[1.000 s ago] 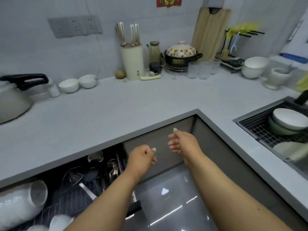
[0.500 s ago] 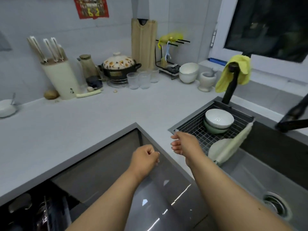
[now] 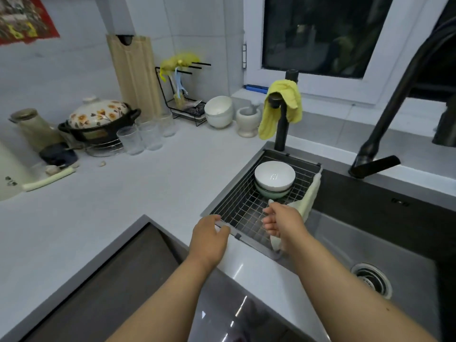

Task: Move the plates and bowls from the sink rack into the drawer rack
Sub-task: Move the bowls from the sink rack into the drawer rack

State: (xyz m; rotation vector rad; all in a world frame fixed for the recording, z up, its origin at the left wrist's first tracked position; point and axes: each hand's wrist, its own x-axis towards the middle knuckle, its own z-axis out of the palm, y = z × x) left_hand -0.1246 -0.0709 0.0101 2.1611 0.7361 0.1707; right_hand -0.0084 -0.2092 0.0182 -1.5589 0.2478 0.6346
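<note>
Resting my left hand [image 3: 209,239], fingers relaxed, on the sink rack [image 3: 243,206] rim; my right hand [image 3: 283,222] grips a plate [image 3: 307,202] beside stacked bowls [image 3: 274,178].

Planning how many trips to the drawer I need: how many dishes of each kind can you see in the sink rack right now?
White bowl: 1
Green bowl, under the white one: 1
Pale plate, on edge at the sink rack's right side, partly behind the right hand: 1
Total: 3
</note>
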